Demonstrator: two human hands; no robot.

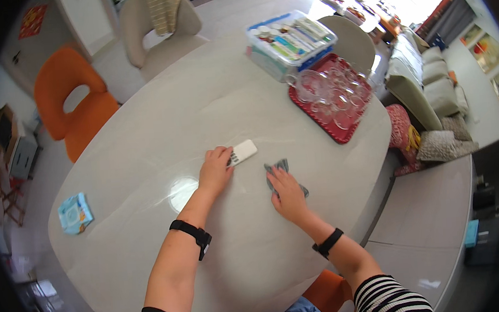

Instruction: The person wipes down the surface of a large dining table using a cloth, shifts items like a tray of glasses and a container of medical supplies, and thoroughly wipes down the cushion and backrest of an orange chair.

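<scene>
A white remote control [245, 151] lies near the middle of the pale marbled table [164, 132]. Over its button end rests my left hand [216, 169], fingers curled on the near part and covering some of the buttons. To the right, a grey cloth [282, 165] is crumpled on the tabletop. My right hand [288, 193] presses down on this cloth from above, with cloth showing beyond the fingertips and at the right side of the palm. The remote and the cloth lie a short way apart.
A red tray [340, 136] of clear glassware stands at the back right. Behind it is a clear plastic box [268, 62] packed with boxes and bottles. A blue wipes packet [75, 213] lies far left. An orange chair [71, 95] and a beige chair [166, 48] border the table.
</scene>
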